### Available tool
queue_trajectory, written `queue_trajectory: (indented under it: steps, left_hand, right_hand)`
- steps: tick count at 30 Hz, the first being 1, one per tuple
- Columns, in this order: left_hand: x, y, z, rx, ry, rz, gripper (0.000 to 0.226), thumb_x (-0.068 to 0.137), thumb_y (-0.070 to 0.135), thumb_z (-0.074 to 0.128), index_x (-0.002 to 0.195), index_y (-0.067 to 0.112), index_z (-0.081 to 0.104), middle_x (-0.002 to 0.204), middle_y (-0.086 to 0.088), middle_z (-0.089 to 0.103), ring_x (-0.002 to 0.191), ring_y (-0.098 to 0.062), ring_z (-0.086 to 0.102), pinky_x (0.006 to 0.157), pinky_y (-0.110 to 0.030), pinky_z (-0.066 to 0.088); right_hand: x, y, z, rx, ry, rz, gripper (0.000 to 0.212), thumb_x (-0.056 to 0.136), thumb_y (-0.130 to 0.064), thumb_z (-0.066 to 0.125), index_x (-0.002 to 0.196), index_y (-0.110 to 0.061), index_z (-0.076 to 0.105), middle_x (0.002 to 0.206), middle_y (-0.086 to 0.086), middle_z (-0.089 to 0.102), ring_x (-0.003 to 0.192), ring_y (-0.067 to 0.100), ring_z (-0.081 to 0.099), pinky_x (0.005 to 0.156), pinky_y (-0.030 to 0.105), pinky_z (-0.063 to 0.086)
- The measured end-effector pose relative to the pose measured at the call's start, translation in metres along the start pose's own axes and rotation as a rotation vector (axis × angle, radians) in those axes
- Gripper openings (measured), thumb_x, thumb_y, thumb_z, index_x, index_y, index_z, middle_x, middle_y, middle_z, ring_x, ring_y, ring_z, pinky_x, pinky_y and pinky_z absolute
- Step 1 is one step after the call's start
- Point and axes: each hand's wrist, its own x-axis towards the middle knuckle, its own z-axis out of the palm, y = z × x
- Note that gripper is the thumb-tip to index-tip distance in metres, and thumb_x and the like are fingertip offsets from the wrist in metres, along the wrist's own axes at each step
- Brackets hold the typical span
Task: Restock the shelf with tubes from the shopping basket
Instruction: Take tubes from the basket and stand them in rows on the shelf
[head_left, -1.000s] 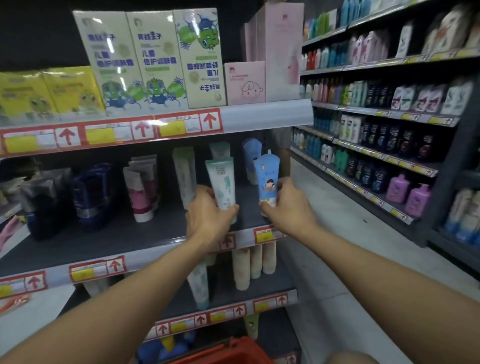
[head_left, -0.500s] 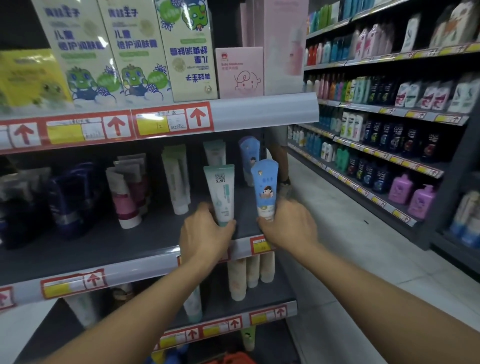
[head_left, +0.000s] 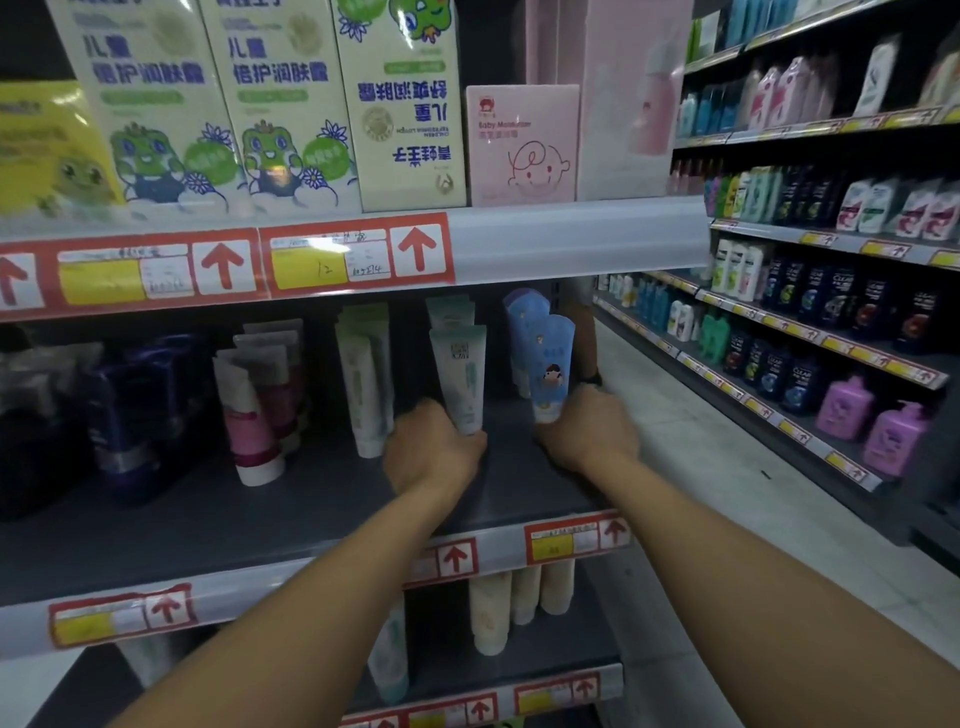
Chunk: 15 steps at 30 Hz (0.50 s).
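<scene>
My left hand grips the bottom of a pale green-and-white tube, held upright over the middle shelf. My right hand holds the base of a blue tube with a cartoon child, also upright. Both tubes stand in front of matching tubes further back: a green one and a blue one. Whether the held tubes touch the shelf board is hidden by my hands. The shopping basket is out of view.
Left on the same shelf stand white-green tubes, pink-and-white tubes and dark purple tubes. Boxes fill the shelf above, cream tubes the one below. An aisle floor and bottle shelves lie to the right.
Both hands have pushed the two tubes deeper into the middle shelf, from its front edge toward the matching rows. The view has moved closer and the red basket has dropped out of sight.
</scene>
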Motion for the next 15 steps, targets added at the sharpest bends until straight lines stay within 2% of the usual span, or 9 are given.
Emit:
queue_trajectory:
  steps: [4, 8, 15]
  left_hand:
    - [0.018, 0.004, 0.006, 0.031, -0.005, 0.008, 0.057, 0.083, 0.047, 0.083, 0.124, 0.013, 0.064, 0.124, -0.009, 0.070, 0.112, -0.029, 0.068, 0.070, -0.033, 0.049]
    - [0.031, 0.004, 0.012, 0.002, -0.019, -0.001, 0.052, 0.081, 0.046, 0.083, 0.116, 0.012, 0.065, 0.117, -0.008, 0.071, 0.109, -0.030, 0.070, 0.079, -0.036, 0.058]
    - [0.039, 0.003, 0.021, -0.021, 0.020, -0.008, 0.053, 0.080, 0.052, 0.083, 0.112, 0.014, 0.066, 0.114, -0.007, 0.072, 0.106, -0.030, 0.070, 0.073, -0.034, 0.054]
  right_hand:
    - [0.018, -0.003, 0.008, 0.004, -0.006, 0.003, 0.045, 0.083, -0.049, 0.076, 0.114, -0.016, 0.070, 0.108, 0.009, 0.070, 0.099, 0.030, 0.069, 0.071, 0.035, 0.054]
    - [0.031, -0.006, 0.018, 0.011, 0.019, 0.006, 0.047, 0.085, -0.050, 0.072, 0.115, -0.015, 0.069, 0.112, 0.012, 0.070, 0.104, 0.033, 0.068, 0.077, 0.038, 0.056]
    - [0.042, -0.010, 0.023, 0.038, 0.023, 0.010, 0.049, 0.083, -0.048, 0.076, 0.118, -0.015, 0.067, 0.112, 0.012, 0.069, 0.104, 0.033, 0.068, 0.081, 0.041, 0.058]
